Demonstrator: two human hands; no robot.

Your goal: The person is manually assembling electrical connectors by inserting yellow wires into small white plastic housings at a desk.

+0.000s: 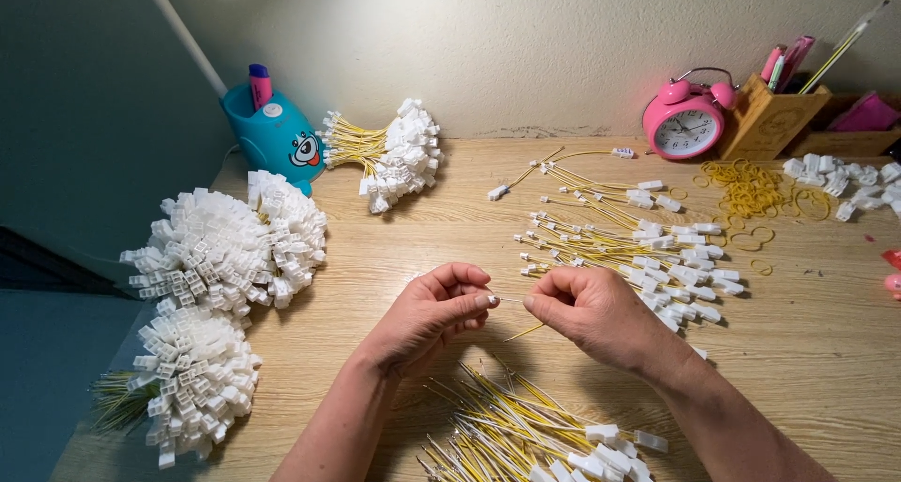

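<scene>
Both hands meet at the centre of the frame above the wooden table [807, 351]. The left hand [427, 318] is closed to a narrow pinch, thumb against fingertips. The right hand [587, 313] is likewise pinched shut. Between the 2 pinches runs 1 thin wire [511, 301]; its pale, bare end spans the small gap between the fingertips, and a yellow insulated length [524, 332] slants down and left below the right hand. Whether the left hand also holds a white connector cannot be told; the fingers hide it.

Count of wire groups: 5.
- 1 loose heap of yellow wires with white connectors [535, 440] at lower centre, just below the hands.
- 1 spread of the same wires [638, 247] at centre right, laid roughly parallel, connectors towards the right. Single wires are too many and too overlapped to count.
- 1 tied bundle [394, 153] at upper centre left, connectors fanned out.
- 2 large rounded bundles at left: the upper [230, 243] and the lower [192, 379], connector ends facing up.

Other items: 1 blue pen holder [277, 135] at upper left, holding 1 marker; 1 pink alarm clock [687, 123] at upper right; 1 wooden desk organiser [770, 118] beside it; 1 scatter of yellow rubber bands [751, 193]; 1 pile of loose white connectors [845, 180] at far right.
</scene>
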